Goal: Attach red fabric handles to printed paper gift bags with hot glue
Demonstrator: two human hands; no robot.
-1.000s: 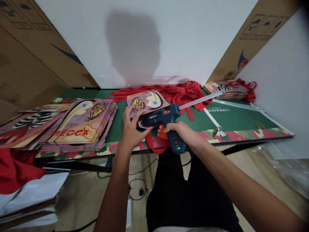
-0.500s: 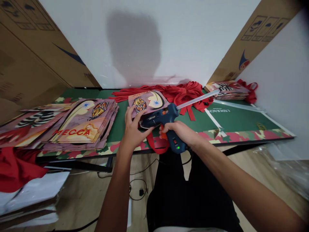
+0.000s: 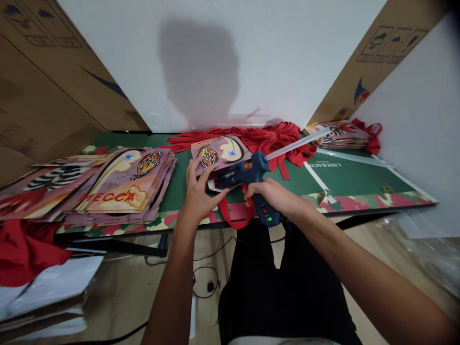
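Observation:
My right hand (image 3: 268, 194) is wrapped round the grip of a dark blue glue gun (image 3: 257, 175), its index finger at the red trigger. A clear glue stick (image 3: 296, 143) juts from the gun's back, and a green light glows on the handle. The nozzle points left at the near end of a printed paper bag (image 3: 232, 148). My left hand (image 3: 197, 191) grips that end, fingers on the printed face and thumb at the white inner edge. A red ribbon handle (image 3: 233, 218) loops from the bag over the table's front edge.
Stacked MECCA bags (image 3: 122, 187) lie at the left of the green table (image 3: 345, 175). Red ribbons (image 3: 280, 139) are heaped behind the bag. More bags (image 3: 339, 136) and a spare glue stick (image 3: 352, 157) lie right. Cables (image 3: 204, 282) trail on the floor.
The glue gun has shifted slightly right, its nozzle drawing back from the bag's edge and baring more of the white inside. My left hand and the bag have hardly moved.

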